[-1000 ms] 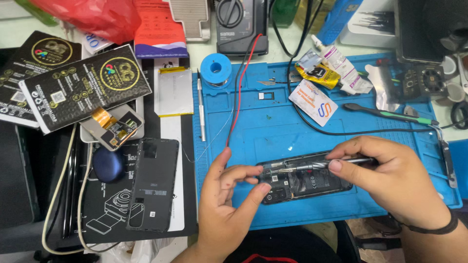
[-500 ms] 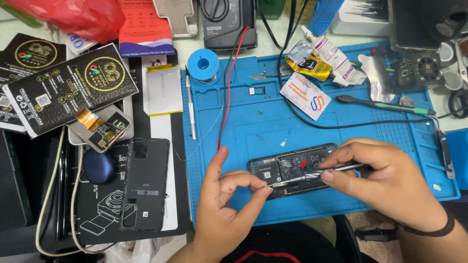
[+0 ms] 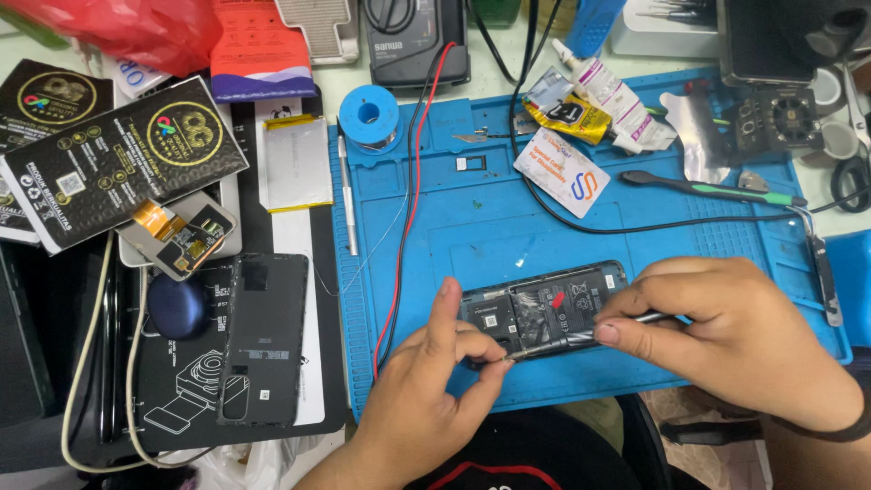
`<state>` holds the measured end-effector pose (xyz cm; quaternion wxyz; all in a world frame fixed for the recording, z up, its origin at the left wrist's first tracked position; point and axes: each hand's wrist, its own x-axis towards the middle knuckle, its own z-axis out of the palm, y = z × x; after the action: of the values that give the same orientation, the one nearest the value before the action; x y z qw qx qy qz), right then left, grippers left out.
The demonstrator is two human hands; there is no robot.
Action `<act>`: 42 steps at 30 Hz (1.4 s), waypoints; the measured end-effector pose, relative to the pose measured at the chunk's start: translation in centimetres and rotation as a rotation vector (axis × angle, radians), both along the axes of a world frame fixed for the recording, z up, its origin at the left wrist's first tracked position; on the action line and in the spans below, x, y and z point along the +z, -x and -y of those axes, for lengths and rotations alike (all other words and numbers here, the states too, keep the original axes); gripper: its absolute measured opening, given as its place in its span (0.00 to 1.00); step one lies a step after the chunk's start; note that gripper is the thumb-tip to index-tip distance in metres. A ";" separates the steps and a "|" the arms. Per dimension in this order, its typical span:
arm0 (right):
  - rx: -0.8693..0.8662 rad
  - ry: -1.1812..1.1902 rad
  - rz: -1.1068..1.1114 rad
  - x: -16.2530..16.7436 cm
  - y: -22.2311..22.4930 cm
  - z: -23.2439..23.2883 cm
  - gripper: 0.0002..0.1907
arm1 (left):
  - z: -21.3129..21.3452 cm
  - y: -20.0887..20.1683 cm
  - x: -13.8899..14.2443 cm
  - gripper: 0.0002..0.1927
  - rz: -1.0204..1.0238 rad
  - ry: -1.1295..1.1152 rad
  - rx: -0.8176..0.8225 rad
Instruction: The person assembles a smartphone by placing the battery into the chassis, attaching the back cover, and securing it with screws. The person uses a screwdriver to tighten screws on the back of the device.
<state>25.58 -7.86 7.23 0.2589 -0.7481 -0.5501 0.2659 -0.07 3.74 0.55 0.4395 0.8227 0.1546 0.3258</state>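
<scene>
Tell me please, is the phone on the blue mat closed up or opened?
Opened. The phone lies with its insides bare, battery and boards showing, while a separate black back cover lies off the blue mat to the side.

Opened phone (image 3: 543, 308) and both hands lower in view.

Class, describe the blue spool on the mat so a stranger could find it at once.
Start at the big blue work mat and go to its top-left corner. There sits the spool, beside a red wire. It is the only round, ring-shaped thing there, wound with thin grey wire.
</scene>
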 end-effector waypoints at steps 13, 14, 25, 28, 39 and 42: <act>-0.056 -0.115 -0.133 -3.3 -0.4 1.6 0.07 | 0.3 0.0 0.1 0.59 -0.013 -0.079 0.078; -0.067 -0.101 -0.122 -2.9 -0.3 1.5 0.07 | 0.5 0.3 0.0 0.60 -0.038 -0.055 0.086; 0.404 -0.224 0.430 2.3 3.9 -1.2 0.10 | 2.8 1.1 -2.6 0.60 -0.252 0.020 0.222; 0.498 -0.220 0.408 2.9 4.8 -2.0 0.11 | 2.9 1.1 -2.9 0.57 -0.228 0.040 0.248; 0.699 -0.208 0.440 2.5 6.0 -3.8 0.11 | 2.9 0.6 -3.2 0.55 -0.203 0.075 0.283; 0.755 -0.145 0.463 2.4 6.7 -4.1 0.12 | 2.8 0.5 -3.3 0.55 -0.190 0.064 0.279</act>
<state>18.91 -3.72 9.59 0.0657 -0.5147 -0.8452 0.1281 -0.61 0.91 -2.70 0.3994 0.8059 0.3186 0.2992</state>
